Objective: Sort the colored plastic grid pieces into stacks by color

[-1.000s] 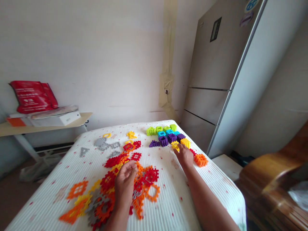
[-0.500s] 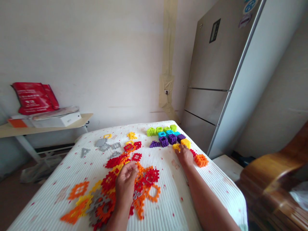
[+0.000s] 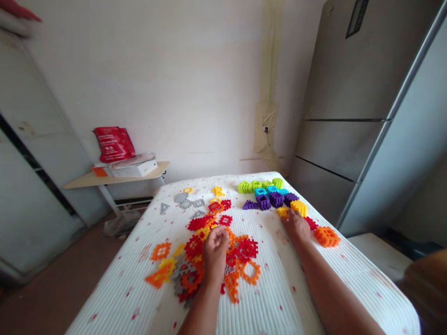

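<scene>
My left hand (image 3: 215,249) is above a loose pile of flat, notched interlocking plastic pieces, among them a red piece (image 3: 247,249) and an orange ring-shaped piece (image 3: 250,272). Its fingers are curled in, with nothing visible in them. At the right side of the table, my right hand (image 3: 296,225) has its fingertips on a small yellow interlocking piece (image 3: 282,212). A stack of yellow pieces (image 3: 299,207) stands just behind that hand, partly covered by it. Red pieces (image 3: 310,223) and an orange stack (image 3: 327,237) lie to its right.
Purple stacks (image 3: 277,199), blue pieces (image 3: 260,191) and lime-green pieces (image 3: 256,185) are grouped at the back right of the white quilted table cover (image 3: 139,293). Grey pieces (image 3: 186,203) lie at the back left. A refrigerator (image 3: 335,139) stands beyond the right edge.
The camera view has swung left, so everything appears farther right. Both hands stay at nearly the same places over the table, the right one still at the yellow pieces.
</scene>
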Tool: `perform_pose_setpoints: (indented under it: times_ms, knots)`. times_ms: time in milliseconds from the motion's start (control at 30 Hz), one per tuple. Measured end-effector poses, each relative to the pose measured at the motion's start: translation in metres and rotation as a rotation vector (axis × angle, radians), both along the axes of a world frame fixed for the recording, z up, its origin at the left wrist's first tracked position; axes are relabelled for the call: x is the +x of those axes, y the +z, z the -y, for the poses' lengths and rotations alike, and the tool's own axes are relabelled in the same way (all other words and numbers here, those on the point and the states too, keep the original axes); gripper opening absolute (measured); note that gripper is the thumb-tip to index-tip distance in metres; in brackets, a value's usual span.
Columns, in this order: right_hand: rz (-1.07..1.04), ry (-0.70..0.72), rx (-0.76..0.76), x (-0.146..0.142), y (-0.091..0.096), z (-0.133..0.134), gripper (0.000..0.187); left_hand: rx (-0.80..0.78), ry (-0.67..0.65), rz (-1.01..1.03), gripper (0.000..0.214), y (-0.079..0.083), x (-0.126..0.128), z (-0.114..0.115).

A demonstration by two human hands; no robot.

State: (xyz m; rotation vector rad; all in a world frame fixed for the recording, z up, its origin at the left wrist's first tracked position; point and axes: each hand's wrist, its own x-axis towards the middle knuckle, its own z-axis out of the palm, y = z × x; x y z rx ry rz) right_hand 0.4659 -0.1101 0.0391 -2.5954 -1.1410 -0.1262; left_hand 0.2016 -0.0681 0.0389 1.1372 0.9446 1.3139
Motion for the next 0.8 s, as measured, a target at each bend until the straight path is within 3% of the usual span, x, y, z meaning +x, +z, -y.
perform_pose_setpoints:
  times_ms: [400, 500, 633, 733, 800]
  knots:
    - [0.106, 0.080, 0.101, -0.007, -0.001, -0.001, 0.034, 0.029, -0.016, 0.002, 0.032, 0.002, -0.001, 0.001]
    - [0.173, 0.219, 0.171, -0.017, 0.001, -0.001, 0.031, 0.046, -0.023, 0.004, 0.027, 0.006, -0.001, 0.008]
    - [0.196, 0.490, 0.213, -0.037, 0.003, -0.008, 0.027, 0.132, -0.101, -0.070, 0.022, 0.023, -0.015, 0.016]
    - [0.175, 0.649, 0.228, -0.053, 0.009, -0.027, 0.027, 0.271, -0.077, -0.210, 0.017, 0.040, -0.041, -0.005]
    - [0.139, 0.705, 0.225, -0.063, 0.016, -0.048, 0.028, 0.336, -0.012, -0.347, 0.017, 0.050, -0.064, -0.038]
